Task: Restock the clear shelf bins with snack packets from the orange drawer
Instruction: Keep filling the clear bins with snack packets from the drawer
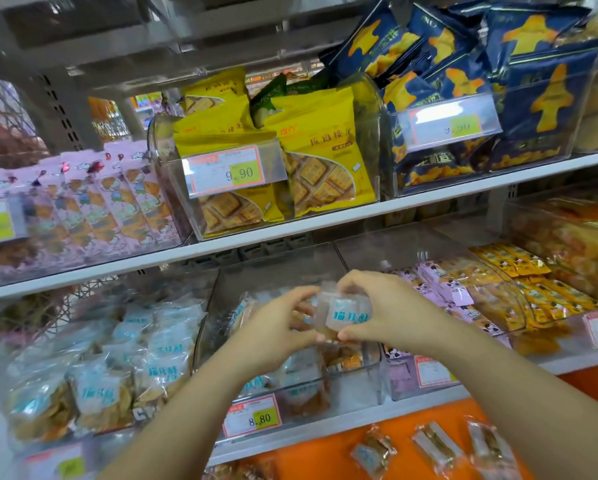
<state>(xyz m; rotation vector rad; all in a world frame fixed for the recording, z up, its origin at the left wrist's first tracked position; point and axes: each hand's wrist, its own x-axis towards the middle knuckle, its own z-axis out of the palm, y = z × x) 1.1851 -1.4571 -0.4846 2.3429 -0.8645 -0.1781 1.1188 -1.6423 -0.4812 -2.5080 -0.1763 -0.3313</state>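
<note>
Orange drawer [325, 455]: at the bottom, under the lowest shelf edge; at least 3 clear-wrapped loose packets [436, 445] lie apart on it.
Left hand [277, 327]: fingers and thumb curled, pinching the left edge of the snack packet [346, 315].
Right hand [387, 306]: fingers over the top, thumb beneath, pinching the packet's right edge.
Snack packet: clear wrap with blue lettering, held between the 2 hands above the open top of the clear bin [360, 389].
Clear bin: on the lower shelf, partly filled with similar packets; a price tag [252, 415] reading 8.80 sits on its front.
Left neighbour: a heap of blue-lettered packets [100, 386].
Right neighbour: a bin of small pink and yellow packets [498, 292].
Upper shelf: pink packets [93, 206], yellow biscuit packets [322, 168] behind a 9.90 tag [226, 173], navy packets [540, 95].
</note>
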